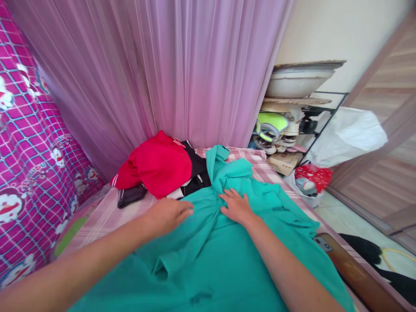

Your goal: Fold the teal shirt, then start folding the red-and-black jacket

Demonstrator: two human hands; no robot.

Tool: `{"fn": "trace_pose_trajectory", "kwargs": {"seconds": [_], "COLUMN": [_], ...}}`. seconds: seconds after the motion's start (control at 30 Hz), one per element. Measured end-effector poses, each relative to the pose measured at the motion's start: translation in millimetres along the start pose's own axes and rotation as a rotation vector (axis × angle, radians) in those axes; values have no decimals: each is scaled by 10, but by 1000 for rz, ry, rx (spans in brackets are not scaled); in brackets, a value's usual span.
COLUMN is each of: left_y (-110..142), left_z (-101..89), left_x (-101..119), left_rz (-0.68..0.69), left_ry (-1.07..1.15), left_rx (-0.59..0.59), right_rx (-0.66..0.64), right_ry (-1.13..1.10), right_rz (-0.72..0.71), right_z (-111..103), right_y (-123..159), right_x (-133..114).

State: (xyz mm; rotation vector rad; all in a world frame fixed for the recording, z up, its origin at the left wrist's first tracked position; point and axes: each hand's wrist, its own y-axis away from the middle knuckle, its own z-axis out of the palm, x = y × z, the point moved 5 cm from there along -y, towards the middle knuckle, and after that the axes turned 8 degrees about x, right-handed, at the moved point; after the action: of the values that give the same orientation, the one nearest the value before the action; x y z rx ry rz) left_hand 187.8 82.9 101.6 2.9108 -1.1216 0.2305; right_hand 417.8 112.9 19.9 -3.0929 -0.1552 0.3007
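A large teal garment with a sleeve and collar-like folds lies spread and wrinkled across the checked bed sheet. My right hand rests on its gathered upper part, fingers spread and pressing on the cloth. Just over the garment's left side, my left hand hovers, slightly blurred, its fingers stretched toward the right with nothing seen in them. Whether it touches the cloth is hard to make out. Beyond both hands, a red garment with white stripes lies bunched on black clothing.
A phone lies by the bed's right edge, partly beside the teal cloth. Purple curtains hang behind the bed, and pink patterned fabric is at left. A rack with basins and shoes stands at back right, near a bag.
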Motion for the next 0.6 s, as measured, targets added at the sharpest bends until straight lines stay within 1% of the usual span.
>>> {"fn": "trace_pose_trajectory", "kwargs": {"seconds": [0.03,0.07,0.1,0.13,0.2,0.23,0.27,0.3,0.37,0.43,0.6], "left_y": [-121,-242,-358,-468,-651,-726,-798,-869,-1023,-1197,-1646], "left_z": [-119,-197,-209,-141,108,251,379,481,594,604,444], "left_x": [-182,-355,-517,-663,-876,-948,-1001,-1043,-1118,-1203,-1458], "left_rz": [-36,-66,-95,-119,-130,-132,-133,-138,-163,-194,-333], "left_ry": [-83,-184,-270,-320,-342,-331,-317,-309,-321,-350,-385], "left_rx": [101,186,219,172,41,-9,-30,-24,32,85,183], "right_rx": [15,26,34,44,72,90,109,127,153,174,198], "right_ry": [-9,-22,-37,-52,-75,-82,-88,-92,-99,-113,-160], "right_rz": [6,18,32,46,63,65,66,65,58,49,48], "right_z": [-8,-17,-23,-22,5,31,63,98,170,223,260], "right_y": [56,109,156,194,244,256,261,262,257,253,265], "right_x": [44,77,103,122,151,164,178,194,228,255,273]}}
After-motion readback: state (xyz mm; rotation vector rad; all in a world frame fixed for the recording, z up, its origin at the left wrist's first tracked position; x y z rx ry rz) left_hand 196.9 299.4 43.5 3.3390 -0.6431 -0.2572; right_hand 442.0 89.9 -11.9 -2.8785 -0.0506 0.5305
